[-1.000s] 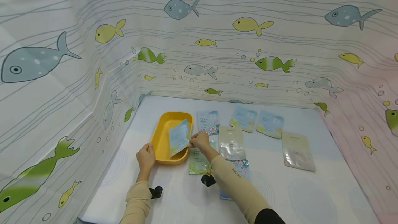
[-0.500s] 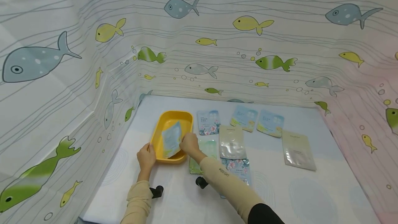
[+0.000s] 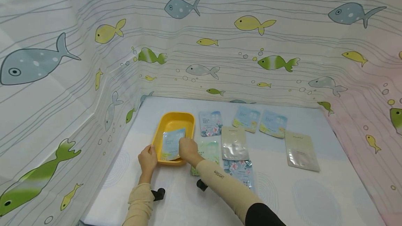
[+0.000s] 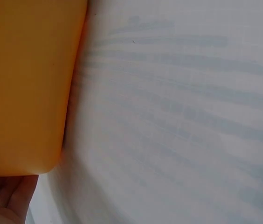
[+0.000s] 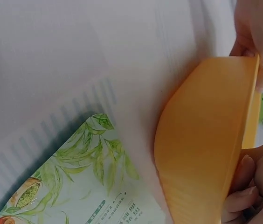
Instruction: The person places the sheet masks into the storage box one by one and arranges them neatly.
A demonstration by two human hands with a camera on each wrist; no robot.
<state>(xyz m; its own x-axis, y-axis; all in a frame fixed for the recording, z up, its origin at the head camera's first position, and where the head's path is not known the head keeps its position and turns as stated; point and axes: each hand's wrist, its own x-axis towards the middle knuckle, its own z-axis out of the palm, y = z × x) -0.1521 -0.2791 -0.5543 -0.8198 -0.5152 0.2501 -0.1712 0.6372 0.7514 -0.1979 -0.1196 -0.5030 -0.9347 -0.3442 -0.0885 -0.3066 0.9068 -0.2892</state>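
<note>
A yellow plastic tray (image 3: 175,124) stands at the left of the white table. My left hand (image 3: 147,158) grips its left rim; in the left wrist view the fingers (image 4: 11,198) meet the tray's lower corner. Inside the tray, toward the near end, lies a light blue sheet mask packet (image 3: 171,144). My right hand (image 3: 189,150) pinches this packet's right edge, the fingertips hidden in the head view. Curled right fingers (image 5: 243,198) appear at the tray's rim in the right wrist view. Partly under the right forearm is a green sheet mask packet (image 3: 209,151).
To the right lie a floral blue packet (image 3: 211,124), two blue-yellow packets (image 3: 246,119) (image 3: 273,123) and two silver-beige packets (image 3: 234,143) (image 3: 302,151). Another floral packet (image 3: 241,170) is partly behind the right sleeve. A fish-print curtain (image 3: 201,55) surrounds the table.
My right hand has moved left and slightly down into the tray with the blue packet, which now lies lower and flatter. The left hand has stayed on the rim.
</note>
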